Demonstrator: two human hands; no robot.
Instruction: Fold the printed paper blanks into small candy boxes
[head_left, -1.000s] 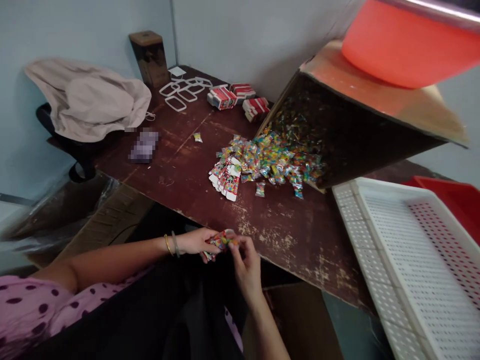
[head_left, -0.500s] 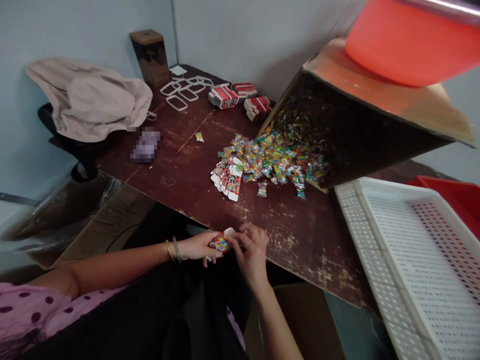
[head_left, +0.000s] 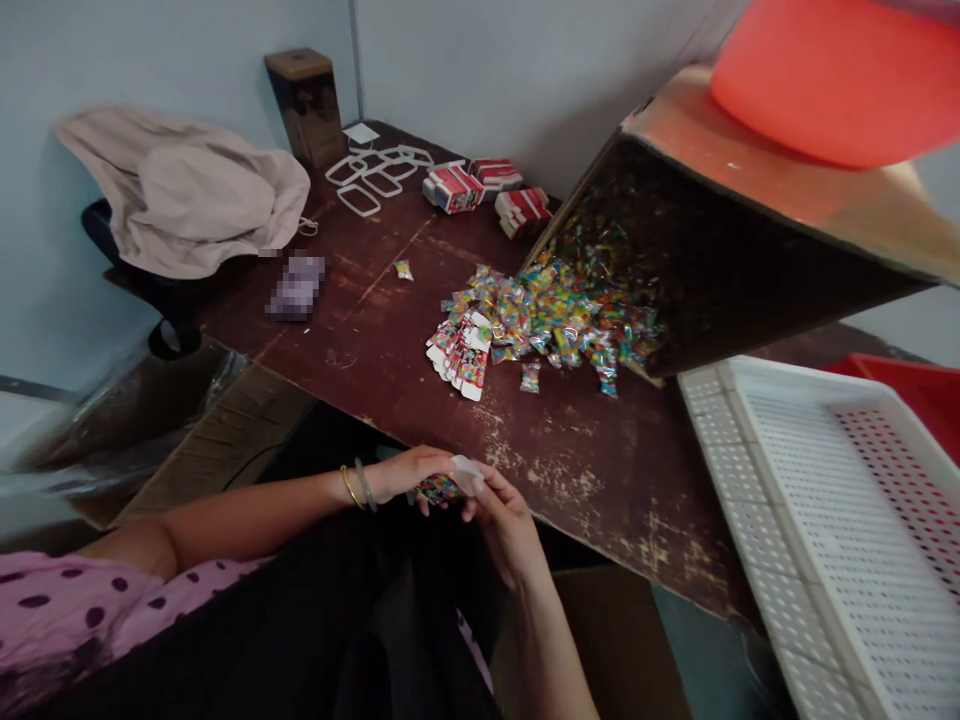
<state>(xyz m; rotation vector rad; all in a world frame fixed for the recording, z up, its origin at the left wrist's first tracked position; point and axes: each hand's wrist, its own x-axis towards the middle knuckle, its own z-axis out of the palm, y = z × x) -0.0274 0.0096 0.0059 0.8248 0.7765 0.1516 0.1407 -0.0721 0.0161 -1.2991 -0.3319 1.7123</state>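
Observation:
Just off the table's front edge, my left hand grips a small printed candy box with a colourful pattern. My right hand pinches the white end flap of that same box between thumb and fingers. Part of the box is hidden by my fingers. Beyond the hands, several flattened printed boxes lie fanned out on the table. Against them rests a heap of small wrapped candies, spilling from a tipped cardboard box.
Several bundles of red-and-white cartons and white loop frames lie at the back. A brown tin and a beige cloth are on the left. White perforated trays stand right. A red basin tops the cardboard box.
My right hand has turned and now pinches the box's white flap. The left hand has tilted the box, so its printed side faces lower. The view has shifted slightly.

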